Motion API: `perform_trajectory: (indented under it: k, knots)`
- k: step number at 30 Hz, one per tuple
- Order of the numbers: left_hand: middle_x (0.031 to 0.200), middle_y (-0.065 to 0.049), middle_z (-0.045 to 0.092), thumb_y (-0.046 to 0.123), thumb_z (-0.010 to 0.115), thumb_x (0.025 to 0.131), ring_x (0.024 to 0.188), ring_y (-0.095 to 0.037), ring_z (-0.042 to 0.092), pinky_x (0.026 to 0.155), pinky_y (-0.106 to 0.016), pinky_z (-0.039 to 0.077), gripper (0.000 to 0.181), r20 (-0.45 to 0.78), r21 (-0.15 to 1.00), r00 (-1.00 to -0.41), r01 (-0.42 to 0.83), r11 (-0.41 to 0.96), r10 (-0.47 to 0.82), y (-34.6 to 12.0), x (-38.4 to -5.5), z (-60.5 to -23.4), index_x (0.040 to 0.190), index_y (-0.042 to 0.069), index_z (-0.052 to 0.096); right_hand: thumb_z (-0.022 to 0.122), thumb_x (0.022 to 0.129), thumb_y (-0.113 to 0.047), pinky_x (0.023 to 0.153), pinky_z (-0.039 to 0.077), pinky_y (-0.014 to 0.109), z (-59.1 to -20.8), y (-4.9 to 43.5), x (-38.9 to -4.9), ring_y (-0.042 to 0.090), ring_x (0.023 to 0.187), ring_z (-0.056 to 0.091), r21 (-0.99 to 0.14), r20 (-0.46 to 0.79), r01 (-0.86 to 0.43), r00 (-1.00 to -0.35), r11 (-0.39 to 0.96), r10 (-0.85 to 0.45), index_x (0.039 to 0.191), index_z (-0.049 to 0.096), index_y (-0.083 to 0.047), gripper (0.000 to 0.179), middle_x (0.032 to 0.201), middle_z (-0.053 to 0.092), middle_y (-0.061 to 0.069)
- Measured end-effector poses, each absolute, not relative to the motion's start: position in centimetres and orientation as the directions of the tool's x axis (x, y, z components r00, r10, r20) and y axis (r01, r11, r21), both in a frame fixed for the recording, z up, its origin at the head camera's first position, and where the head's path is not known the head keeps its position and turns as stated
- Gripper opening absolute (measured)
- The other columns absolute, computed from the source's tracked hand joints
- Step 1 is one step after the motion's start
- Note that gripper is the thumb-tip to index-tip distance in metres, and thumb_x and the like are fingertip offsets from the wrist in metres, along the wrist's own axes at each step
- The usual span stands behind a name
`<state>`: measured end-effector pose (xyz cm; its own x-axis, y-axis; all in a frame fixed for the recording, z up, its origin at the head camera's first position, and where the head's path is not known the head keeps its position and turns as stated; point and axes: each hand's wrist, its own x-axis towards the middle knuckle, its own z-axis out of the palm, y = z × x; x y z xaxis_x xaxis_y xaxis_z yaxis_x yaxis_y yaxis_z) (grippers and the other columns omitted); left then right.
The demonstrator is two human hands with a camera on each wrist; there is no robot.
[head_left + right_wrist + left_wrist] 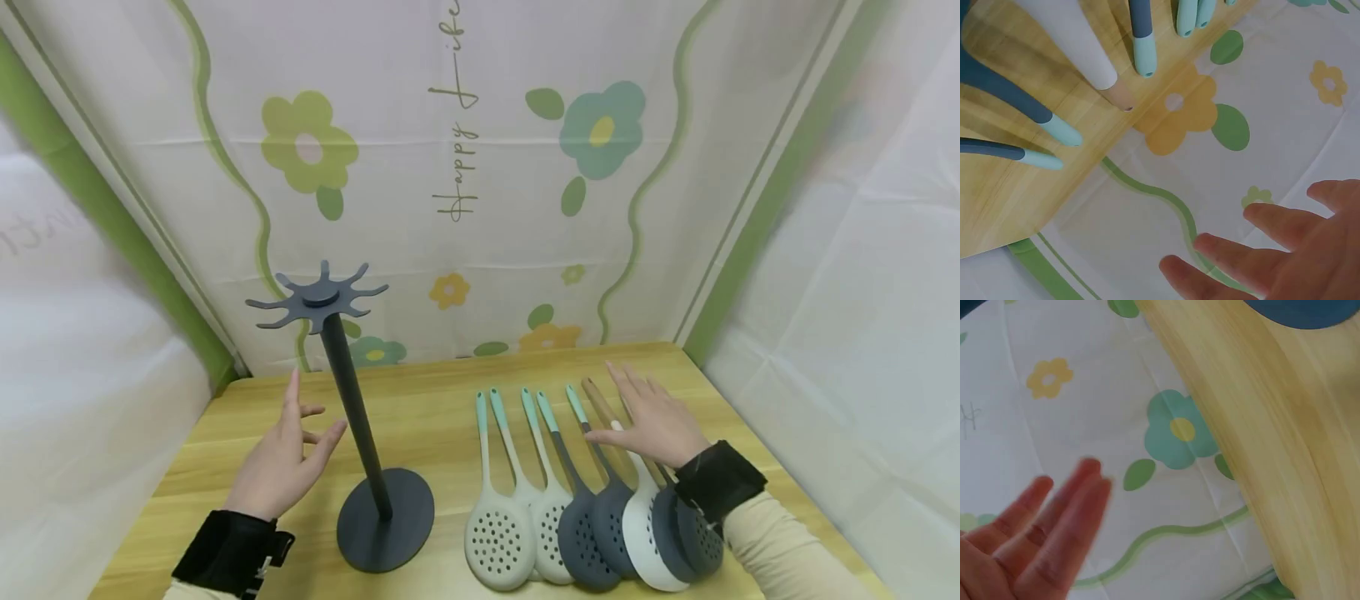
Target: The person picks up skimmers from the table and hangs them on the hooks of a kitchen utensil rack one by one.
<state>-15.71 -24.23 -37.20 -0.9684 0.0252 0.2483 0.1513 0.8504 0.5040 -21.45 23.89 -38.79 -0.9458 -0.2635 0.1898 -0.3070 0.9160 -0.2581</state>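
Note:
A dark grey utensil stand (352, 408) with a round base and a crown of curved hooks stands upright at left centre. My left hand (276, 467) is just left of its pole, fingers extended and holding nothing; the left wrist view shows the fingers (1066, 531) in front of the cloth. To the right lies a row of overlapping slotted skimmers, a pale grey one (500, 542) at the left end, then dark blue (588, 542) and white (647, 533) ones. My right hand (656, 421) hovers spread over the handles at the right end, gripping none.
The wooden table (427, 425) carries the stand and utensils. A white cloth backdrop (465, 267) with printed flowers rises behind it, and white cloth sides (870, 333) close in left and right. Handle ends (1060, 130) point toward the backdrop.

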Motion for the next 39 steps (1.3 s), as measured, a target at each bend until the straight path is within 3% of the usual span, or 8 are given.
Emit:
perform_trajectory:
  k: [10,16,19,22,26,28,34,39]
  knots:
    - [0.132,-0.025,0.064,0.044,0.042,0.104,0.097,-0.035,0.071,0.074,-0.052,0.057,0.085,0.332,0.571,-0.942,0.238,0.785,0.044,-22.7,-15.0,-36.4,0.163,0.011,-0.008,0.059,0.073,-0.079,0.102,0.039,0.069,-39.6,25.3,-21.9,0.057,0.135,0.04,-0.326,0.145,-0.278,-0.959,0.904,-0.243,0.156,0.024,0.011,0.128,0.154,0.034,0.039]
    - [0.114,-0.02,0.072,0.034,0.038,0.106,0.074,-0.02,0.069,0.063,-0.04,0.055,0.072,0.392,0.596,-0.919,0.292,0.748,0.047,-22.0,-14.7,-36.1,0.164,0.008,0.002,0.059,0.07,-0.082,0.091,0.048,0.067,-39.8,26.1,-21.9,0.057,0.122,0.052,-0.359,0.074,-0.196,-0.981,0.912,-0.182,0.157,0.018,0.013,0.135,0.146,0.042,0.042]
    - [0.109,-0.019,0.073,0.03,0.039,0.107,0.065,-0.014,0.066,0.058,-0.036,0.055,0.07,0.408,0.605,-0.912,0.312,0.733,0.051,-21.8,-14.6,-36.0,0.164,0.008,0.005,0.06,0.071,-0.08,0.079,0.054,0.061,-39.9,26.6,-21.9,0.053,0.105,0.063,-0.354,0.04,-0.171,-0.985,0.92,-0.168,0.156,0.016,0.014,0.134,0.13,0.056,0.043]
    - [0.109,-0.018,0.073,0.027,0.04,0.107,0.064,-0.012,0.066,0.057,-0.033,0.056,0.068,0.417,0.613,-0.907,0.326,0.72,0.055,-21.5,-14.4,-35.8,0.164,0.009,0.007,0.063,0.073,-0.076,0.064,0.055,0.05,-40.1,27.2,-22.1,0.038,0.082,0.068,-0.351,0.009,-0.152,-0.987,0.924,-0.159,0.155,0.014,0.016,0.133,0.099,0.07,0.03]
    - [0.109,-0.016,0.073,0.026,0.041,0.107,0.063,-0.01,0.066,0.058,-0.032,0.056,0.067,0.423,0.615,-0.904,0.333,0.714,0.058,-21.3,-14.1,-35.7,0.164,0.01,0.01,0.065,0.077,-0.07,0.056,0.049,0.042,-40.6,28.1,-22.5,0.024,0.066,0.062,-0.34,-0.027,-0.126,-0.989,0.932,-0.143,0.155,0.012,0.017,0.128,0.075,0.066,0.01]
    - [0.109,-0.016,0.072,0.025,0.042,0.107,0.063,-0.011,0.066,0.059,-0.032,0.057,0.067,0.426,0.615,-0.902,0.339,0.712,0.061,-21.1,-14.0,-35.7,0.164,0.009,0.01,0.066,0.078,-0.067,0.058,0.052,0.046,-40.8,28.5,-22.6,0.028,0.067,0.064,-0.334,-0.037,-0.118,-0.99,0.935,-0.137,0.153,0.013,0.019,0.126,0.077,0.068,0.015]
    - [0.114,-0.022,0.071,0.024,0.045,0.105,0.073,-0.021,0.072,0.058,-0.032,0.06,0.067,0.436,0.63,-0.898,0.355,0.69,0.064,-20.7,-13.8,-35.5,0.162,0.007,0.014,0.069,0.08,-0.061,0.08,0.053,0.063,-41.1,29.4,-22.7,0.055,0.097,0.063,-0.315,-0.052,-0.104,-0.991,0.943,-0.126,0.147,0.023,0.026,0.119,0.117,0.06,0.046]
    - [0.113,-0.022,0.071,0.022,0.049,0.104,0.073,-0.021,0.073,0.06,-0.033,0.06,0.067,0.461,0.623,-0.885,0.373,0.687,0.063,-20.4,-13.7,-35.5,0.16,0.004,0.019,0.072,0.079,-0.058,0.086,0.051,0.066,-41.5,30.2,-22.7,0.06,0.105,0.058,-0.313,-0.054,-0.102,-0.991,0.944,-0.125,0.141,0.03,0.028,0.114,0.125,0.052,0.05]
